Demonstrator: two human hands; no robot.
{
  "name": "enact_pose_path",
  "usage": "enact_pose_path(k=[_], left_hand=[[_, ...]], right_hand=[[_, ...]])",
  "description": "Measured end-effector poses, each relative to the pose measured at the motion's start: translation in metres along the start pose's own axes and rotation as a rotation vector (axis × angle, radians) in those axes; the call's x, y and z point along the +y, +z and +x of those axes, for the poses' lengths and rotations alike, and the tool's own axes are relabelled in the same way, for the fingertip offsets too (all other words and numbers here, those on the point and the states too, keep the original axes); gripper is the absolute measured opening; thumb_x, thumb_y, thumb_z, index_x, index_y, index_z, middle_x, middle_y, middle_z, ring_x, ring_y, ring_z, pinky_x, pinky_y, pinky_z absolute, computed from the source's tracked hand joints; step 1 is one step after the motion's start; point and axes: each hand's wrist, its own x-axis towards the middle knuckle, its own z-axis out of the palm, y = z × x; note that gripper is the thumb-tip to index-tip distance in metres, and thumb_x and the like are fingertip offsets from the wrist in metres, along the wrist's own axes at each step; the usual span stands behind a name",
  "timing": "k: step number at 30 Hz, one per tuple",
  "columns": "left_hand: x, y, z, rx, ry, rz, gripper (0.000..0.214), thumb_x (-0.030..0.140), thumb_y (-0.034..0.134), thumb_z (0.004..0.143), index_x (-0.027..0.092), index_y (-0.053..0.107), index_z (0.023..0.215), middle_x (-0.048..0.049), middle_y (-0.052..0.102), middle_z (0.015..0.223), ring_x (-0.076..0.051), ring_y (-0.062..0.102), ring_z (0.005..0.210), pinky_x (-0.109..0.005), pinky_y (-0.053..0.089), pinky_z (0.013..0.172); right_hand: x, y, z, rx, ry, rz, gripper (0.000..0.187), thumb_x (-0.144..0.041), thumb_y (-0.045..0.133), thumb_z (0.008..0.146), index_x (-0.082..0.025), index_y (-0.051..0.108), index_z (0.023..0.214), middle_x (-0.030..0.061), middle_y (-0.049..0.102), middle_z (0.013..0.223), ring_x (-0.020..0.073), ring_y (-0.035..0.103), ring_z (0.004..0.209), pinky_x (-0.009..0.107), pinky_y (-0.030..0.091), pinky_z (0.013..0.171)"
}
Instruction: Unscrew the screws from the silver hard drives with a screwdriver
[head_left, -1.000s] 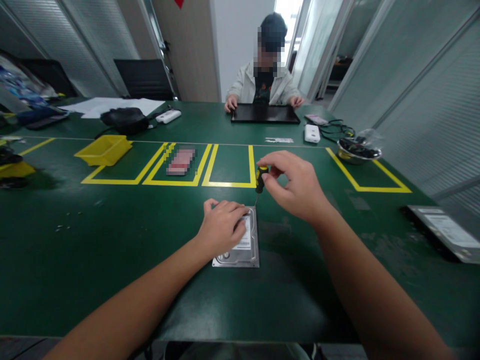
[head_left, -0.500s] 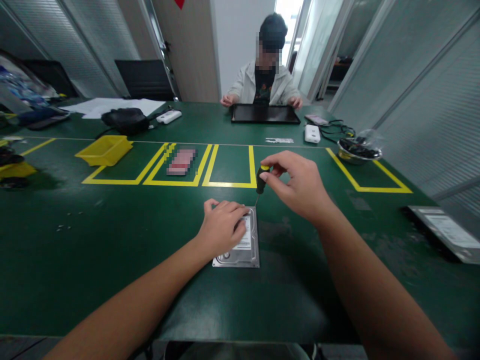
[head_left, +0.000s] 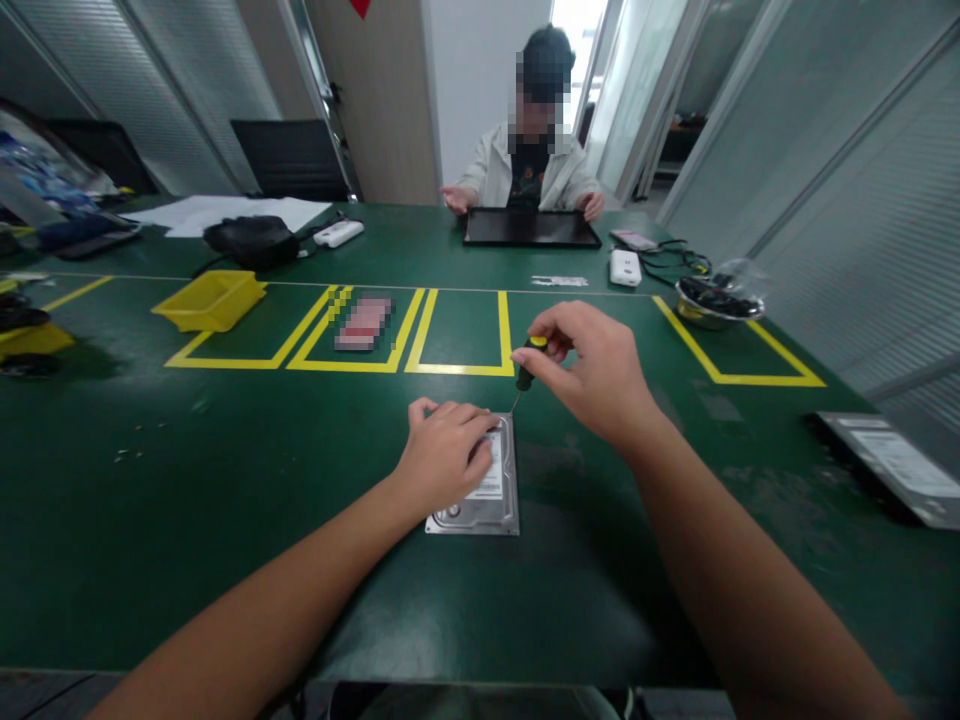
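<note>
A silver hard drive [head_left: 487,517] with a white label lies flat on the green table [head_left: 225,560]. Across its upper left part rests my left hand [head_left: 448,452], fingers bent and holding it against the tabletop. My right hand [head_left: 592,365] pinches the dark handle of a screwdriver [head_left: 526,370] with a yellow end cap. The screwdriver leans to the right, and its thin shaft points down to the drive's far right corner. Whether the tip sits in a screw is too small to make out.
Small screws [head_left: 129,455] lie to the left. A yellow bin [head_left: 210,300] and a pink blurred item [head_left: 365,325] stand beyond the drive. On the right are another drive [head_left: 900,465] and a metal bowl [head_left: 718,303]. A person opposite touches a black tray [head_left: 531,228].
The screwdriver's handle end has tipped toward the right, and my right fingers have shifted around it. My left hand and the hard drive stay put. The person opposite has opened one hand.
</note>
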Motion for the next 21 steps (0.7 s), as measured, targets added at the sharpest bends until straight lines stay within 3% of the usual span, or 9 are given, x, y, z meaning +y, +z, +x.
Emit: enact_pose_path(k=[10, 14, 21], left_hand=[[-0.0008, 0.0017, -0.0005, -0.002, 0.002, 0.011, 0.029, 0.025, 0.051, 0.09, 0.026, 0.067, 0.114, -0.0041, 0.071, 0.118, -0.026, 0.06, 0.103, -0.05, 0.025, 0.091], [-0.0003, 0.0004, -0.0001, -0.004, 0.001, 0.013, 0.028, 0.024, 0.052, 0.09, 0.026, 0.067, 0.114, -0.004, 0.071, 0.118, -0.026, 0.061, 0.103, -0.05, 0.025, 0.091], [-0.0003, 0.0012, 0.0002, 0.001, 0.003, 0.009, 0.029, 0.025, 0.051, 0.09, 0.026, 0.067, 0.114, -0.0045, 0.071, 0.117, -0.026, 0.06, 0.102, -0.05, 0.026, 0.091]], right_hand=[[-0.0054, -0.0102, 0.0012, -0.113, 0.037, 0.092, 0.016, -0.016, 0.067, 0.082, -0.017, 0.071, 0.097, 0.0025, 0.072, 0.09, 0.0158, 0.064, 0.077, 0.029, 0.048, 0.071], [-0.0051, -0.0072, 0.0009, -0.085, -0.006, 0.159, 0.015, -0.016, 0.065, 0.082, -0.018, 0.07, 0.096, 0.0046, 0.07, 0.097, 0.017, 0.064, 0.085, 0.03, 0.052, 0.076], [-0.0066, -0.0072, 0.0016, -0.096, 0.01, 0.124, 0.005, -0.019, 0.068, 0.083, -0.019, 0.068, 0.088, 0.0032, 0.067, 0.087, 0.0164, 0.062, 0.082, 0.03, 0.052, 0.075]])
